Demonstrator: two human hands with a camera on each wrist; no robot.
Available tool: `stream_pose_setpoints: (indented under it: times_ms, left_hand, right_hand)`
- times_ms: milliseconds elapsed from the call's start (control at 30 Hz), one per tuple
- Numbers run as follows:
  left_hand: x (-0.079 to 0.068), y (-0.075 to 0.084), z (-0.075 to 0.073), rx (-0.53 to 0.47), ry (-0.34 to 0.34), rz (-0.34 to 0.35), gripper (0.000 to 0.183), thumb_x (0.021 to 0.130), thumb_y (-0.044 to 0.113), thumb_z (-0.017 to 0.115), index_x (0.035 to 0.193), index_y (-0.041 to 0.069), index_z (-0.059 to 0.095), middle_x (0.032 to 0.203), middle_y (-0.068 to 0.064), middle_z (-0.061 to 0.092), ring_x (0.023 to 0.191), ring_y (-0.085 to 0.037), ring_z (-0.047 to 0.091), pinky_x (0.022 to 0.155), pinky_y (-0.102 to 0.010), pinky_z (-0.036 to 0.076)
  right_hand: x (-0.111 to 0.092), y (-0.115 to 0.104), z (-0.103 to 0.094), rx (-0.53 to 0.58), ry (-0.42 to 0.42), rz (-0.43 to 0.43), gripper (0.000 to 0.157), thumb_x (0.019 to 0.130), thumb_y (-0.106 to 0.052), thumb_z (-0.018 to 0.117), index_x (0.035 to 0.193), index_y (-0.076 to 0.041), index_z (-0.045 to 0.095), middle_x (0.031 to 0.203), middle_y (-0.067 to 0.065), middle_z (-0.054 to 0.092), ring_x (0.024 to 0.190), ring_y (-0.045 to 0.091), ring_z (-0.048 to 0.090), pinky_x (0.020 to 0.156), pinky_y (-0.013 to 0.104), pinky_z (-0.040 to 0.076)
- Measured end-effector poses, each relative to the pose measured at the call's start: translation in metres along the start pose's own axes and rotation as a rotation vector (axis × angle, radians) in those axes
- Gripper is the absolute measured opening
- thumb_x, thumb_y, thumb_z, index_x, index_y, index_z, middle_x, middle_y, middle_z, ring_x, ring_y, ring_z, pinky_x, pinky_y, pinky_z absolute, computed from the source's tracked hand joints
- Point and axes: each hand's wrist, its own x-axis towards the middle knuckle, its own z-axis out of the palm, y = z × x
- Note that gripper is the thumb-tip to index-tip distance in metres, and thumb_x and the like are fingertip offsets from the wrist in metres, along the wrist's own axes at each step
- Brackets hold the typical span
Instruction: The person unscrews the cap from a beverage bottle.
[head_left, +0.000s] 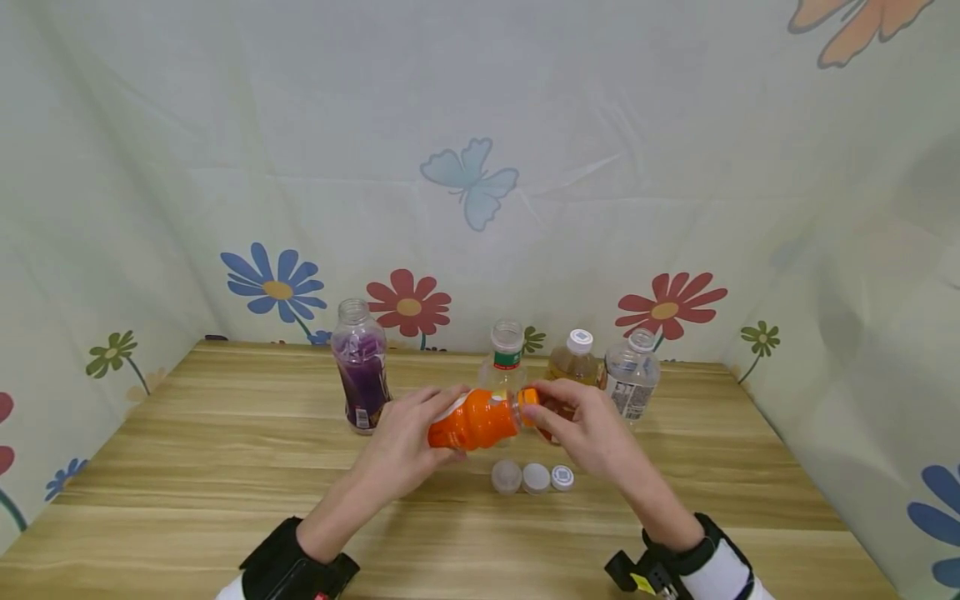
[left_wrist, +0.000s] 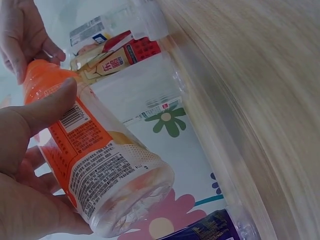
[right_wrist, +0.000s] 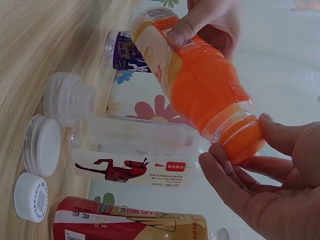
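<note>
An orange drink bottle (head_left: 483, 421) is held tilted almost on its side above the table, its neck pointing right. My left hand (head_left: 405, 433) grips the body, with the thumb across the printed label in the left wrist view. At the neck, the thumb and fingers of my right hand (head_left: 588, 421) pinch the orange cap (right_wrist: 243, 140). The cap sits on the mouth of the bottle. Below the hands lie a translucent cap (head_left: 506, 477), a white cap (head_left: 536, 477) and a smaller white cap with a printed code (head_left: 562, 477), in a row.
Behind stand an uncapped purple bottle (head_left: 363, 375) at left and an uncapped clear bottle (head_left: 506, 342) in the middle. To the right are an amber drink bottle (head_left: 573, 362) with a white cap and a clear labelled bottle (head_left: 632, 375). A flowered cloth (head_left: 480, 250) hangs behind the wooden table (head_left: 225, 467).
</note>
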Motion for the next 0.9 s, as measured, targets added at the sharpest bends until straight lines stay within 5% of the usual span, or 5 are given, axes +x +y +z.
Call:
stream_pose_setpoints:
  times_ms: [433, 900]
  left_hand:
    - [-0.0018, -0.0019, -0.0004, -0.097, -0.074, -0.074, 0.080, 0.070, 0.016, 0.096, 0.142, 0.009, 0.062, 0.128, -0.008, 0.067, 0.119, -0.030, 0.062, 0.103, -0.053, 0.048]
    - [-0.0006, -0.0039, -0.0006, -0.174, -0.153, -0.107, 0.077, 0.075, 0.017, 0.094, 0.143, 0.009, 0.059, 0.133, -0.008, 0.065, 0.118, -0.026, 0.064, 0.103, -0.052, 0.049]
  right_hand:
    - [0.0020, 0.0019, -0.0023, 0.054, -0.038, -0.151, 0.036, 0.089, 0.001, 0.077, 0.125, 0.004, 0.070, 0.117, 0.014, 0.067, 0.067, 0.015, 0.063, 0.058, 0.032, 0.058]
    - [0.0017, -0.0013, -0.0057, 0.117, -0.067, -0.165, 0.040, 0.088, 0.007, 0.075, 0.127, 0.002, 0.068, 0.127, 0.014, 0.064, 0.083, 0.026, 0.067, 0.064, 0.037, 0.061]
